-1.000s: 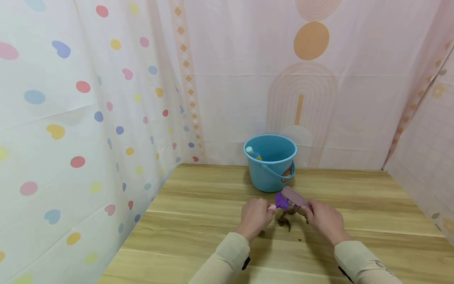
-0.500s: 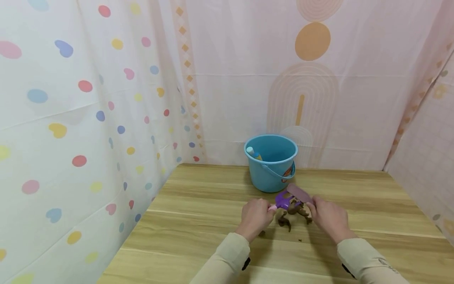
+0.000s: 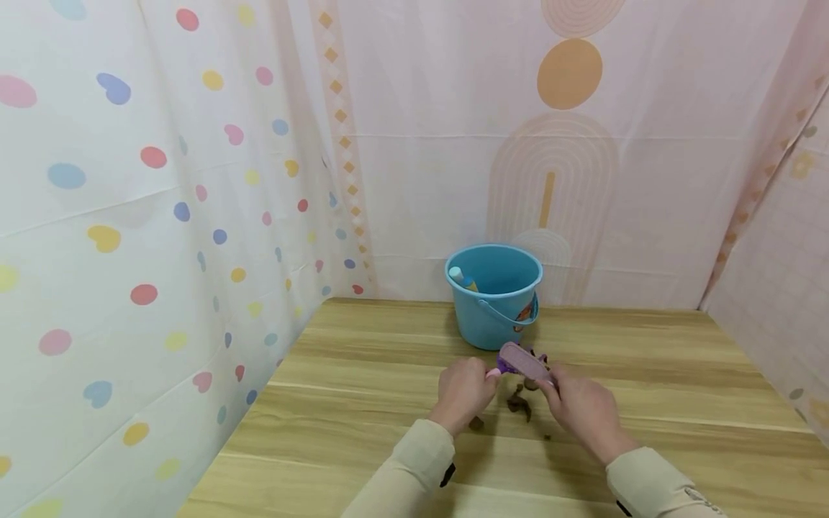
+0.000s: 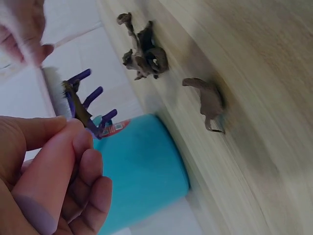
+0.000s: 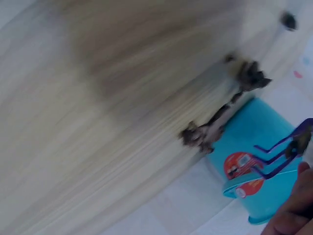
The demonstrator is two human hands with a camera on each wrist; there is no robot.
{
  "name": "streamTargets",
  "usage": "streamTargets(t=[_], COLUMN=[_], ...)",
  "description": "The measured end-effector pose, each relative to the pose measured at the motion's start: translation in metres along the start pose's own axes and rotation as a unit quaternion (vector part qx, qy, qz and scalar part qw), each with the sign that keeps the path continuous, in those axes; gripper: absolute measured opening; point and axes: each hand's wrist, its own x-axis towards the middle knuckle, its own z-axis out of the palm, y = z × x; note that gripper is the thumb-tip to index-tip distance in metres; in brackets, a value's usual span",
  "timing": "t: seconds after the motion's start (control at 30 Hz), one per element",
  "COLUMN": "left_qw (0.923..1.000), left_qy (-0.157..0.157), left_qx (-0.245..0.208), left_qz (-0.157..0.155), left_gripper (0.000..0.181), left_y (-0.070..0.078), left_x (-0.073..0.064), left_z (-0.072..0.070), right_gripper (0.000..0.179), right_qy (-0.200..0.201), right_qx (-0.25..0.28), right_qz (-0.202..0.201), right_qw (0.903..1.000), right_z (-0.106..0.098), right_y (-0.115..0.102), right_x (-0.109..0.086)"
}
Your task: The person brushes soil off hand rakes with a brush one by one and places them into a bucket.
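Observation:
My left hand (image 3: 465, 392) grips the pink handle (image 4: 46, 176) of a small toy rake with purple tines (image 4: 93, 98). A brown, dried-looking piece (image 4: 80, 105) lies against those tines in the left wrist view. My right hand (image 3: 586, 406) holds a flat mauve brush (image 3: 523, 361) by its end; the brush head covers much of the rake in the head view, and pale bristles show in the left wrist view. Below the tools, curled brown clumps (image 3: 518, 404) lie on the table, with another brown piece (image 3: 476, 423) beside my left wrist.
Just behind the tools a blue bucket (image 3: 486, 324) stands upright, its handle hanging at the front. Light-tipped items (image 3: 457, 275) poke up inside it. The wood-grain table (image 3: 363, 403) ends at patterned curtains (image 3: 414, 201) on several sides.
The brush moved right, then swung back left over the rake. The rake is tilted differently, with its tines raised off the table. Brown pieces that lay under the tines have shifted.

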Motion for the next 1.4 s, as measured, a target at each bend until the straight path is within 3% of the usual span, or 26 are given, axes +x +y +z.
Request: streamTargets(t=[0.23,0.7,1.17,1.4], left_qw=[0.9999,1.0,1.0,1.0], left_qy=[-0.008,-0.002,0.003,0.003], left_qx=[-0.003,0.006,-0.009,-0.004], left_qz=[0.008,0.005,0.0,0.002], left_gripper=[0.048,0.049,0.046,0.045], left_y=[0.0009,0.0029,0.0009,0.0014], left_x=[0.0,0.0015,0.0016,0.0016], left_z=[-0.0004,0.0016,0.005,0.0053], right_gripper=[0.027,0.028,0.031,0.031], right_qy=[0.032,0.019,0.037,0.023], right_qx=[-0.034,-0.039,-0.044,-0.044], right_qz=[0.002,0.021,0.015,0.028], right_qw=[0.9989,0.9988,0.9982,0.9984], right_z=[0.0037,0.0025,0.0071,0.0072], right_y=[0.0008,0.005,0.0078,0.0093], right_x=[0.0001,0.0027,0.0037,0.0049])
